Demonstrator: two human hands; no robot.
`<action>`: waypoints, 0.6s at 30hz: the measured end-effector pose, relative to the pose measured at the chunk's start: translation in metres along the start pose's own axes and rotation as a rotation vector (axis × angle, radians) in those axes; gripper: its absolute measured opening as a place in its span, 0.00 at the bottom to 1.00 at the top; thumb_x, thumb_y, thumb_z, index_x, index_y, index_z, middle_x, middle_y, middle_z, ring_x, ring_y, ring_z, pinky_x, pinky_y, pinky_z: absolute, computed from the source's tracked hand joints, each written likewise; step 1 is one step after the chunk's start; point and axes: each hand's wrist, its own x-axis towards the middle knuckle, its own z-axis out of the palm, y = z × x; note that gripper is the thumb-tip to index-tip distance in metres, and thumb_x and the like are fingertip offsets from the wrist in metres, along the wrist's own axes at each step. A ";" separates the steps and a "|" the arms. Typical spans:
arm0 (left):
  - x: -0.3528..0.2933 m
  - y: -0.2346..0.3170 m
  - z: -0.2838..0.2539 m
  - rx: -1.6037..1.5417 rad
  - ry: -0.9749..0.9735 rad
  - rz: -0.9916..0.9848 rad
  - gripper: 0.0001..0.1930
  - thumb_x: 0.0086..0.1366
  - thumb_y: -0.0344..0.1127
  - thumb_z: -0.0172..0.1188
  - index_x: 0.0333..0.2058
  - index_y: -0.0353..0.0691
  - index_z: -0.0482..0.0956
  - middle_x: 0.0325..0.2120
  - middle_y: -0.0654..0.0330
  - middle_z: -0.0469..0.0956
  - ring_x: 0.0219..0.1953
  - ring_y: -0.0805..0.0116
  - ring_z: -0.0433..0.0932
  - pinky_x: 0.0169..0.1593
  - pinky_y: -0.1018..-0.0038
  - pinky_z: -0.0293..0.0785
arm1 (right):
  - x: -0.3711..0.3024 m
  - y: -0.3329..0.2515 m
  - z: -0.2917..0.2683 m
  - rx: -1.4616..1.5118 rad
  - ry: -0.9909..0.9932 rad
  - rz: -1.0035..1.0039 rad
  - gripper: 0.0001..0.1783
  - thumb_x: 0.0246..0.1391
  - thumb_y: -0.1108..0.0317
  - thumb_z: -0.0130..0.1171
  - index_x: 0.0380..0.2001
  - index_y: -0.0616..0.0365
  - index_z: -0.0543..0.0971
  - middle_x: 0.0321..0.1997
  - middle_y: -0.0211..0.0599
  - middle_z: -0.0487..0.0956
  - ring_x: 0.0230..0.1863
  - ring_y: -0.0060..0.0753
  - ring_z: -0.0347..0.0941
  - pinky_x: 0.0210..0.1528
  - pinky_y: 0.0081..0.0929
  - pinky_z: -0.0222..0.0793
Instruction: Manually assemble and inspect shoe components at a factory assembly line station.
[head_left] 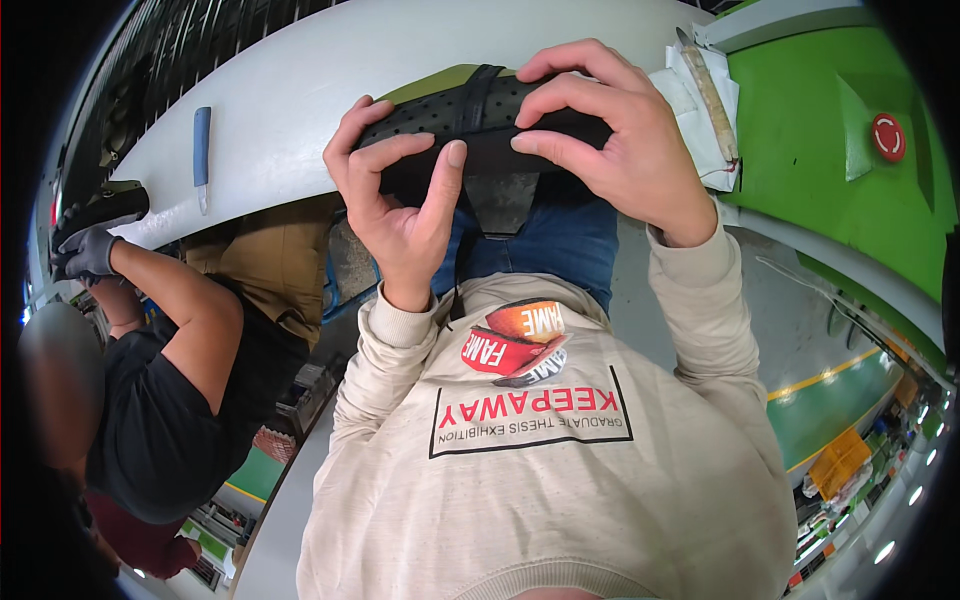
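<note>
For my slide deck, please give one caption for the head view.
Both bare hands, left hand and right hand, grip a black perforated flat piece above a white curved table.

1. A perforated piece (pixel 470 115) is held over the near edge of the workbench (pixel 300 80), between the left hand (pixel 395 195) and the right hand (pixel 610 130).
2. A knife (pixel 201 150) is laid on the workbench, well to the left.
3. A folded cloth (pixel 700 105) is placed at the bench's right end, just beside the right hand.
4. A co-worker's gloved hand (pixel 85 250) is set at the bench's left end.
</note>
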 end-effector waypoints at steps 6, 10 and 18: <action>0.000 0.002 -0.001 -0.009 0.014 -0.013 0.14 0.61 0.28 0.81 0.43 0.41 0.86 0.62 0.47 0.75 0.71 0.43 0.73 0.71 0.56 0.70 | 0.014 0.001 -0.003 0.159 -0.077 0.060 0.11 0.52 0.63 0.80 0.33 0.52 0.87 0.50 0.30 0.85 0.52 0.42 0.83 0.55 0.37 0.77; 0.001 0.008 -0.001 0.017 0.018 -0.043 0.13 0.59 0.27 0.80 0.40 0.41 0.86 0.61 0.48 0.75 0.69 0.45 0.74 0.69 0.57 0.71 | 0.028 0.001 -0.011 0.150 -0.245 0.164 0.15 0.52 0.68 0.82 0.39 0.57 0.84 0.53 0.34 0.83 0.55 0.35 0.80 0.61 0.31 0.73; 0.003 0.007 0.003 0.048 0.035 -0.026 0.27 0.59 0.27 0.80 0.57 0.38 0.82 0.61 0.49 0.74 0.67 0.51 0.74 0.69 0.59 0.71 | 0.036 0.021 -0.007 0.265 -0.275 0.163 0.27 0.48 0.61 0.85 0.49 0.57 0.84 0.49 0.35 0.84 0.52 0.35 0.82 0.60 0.34 0.77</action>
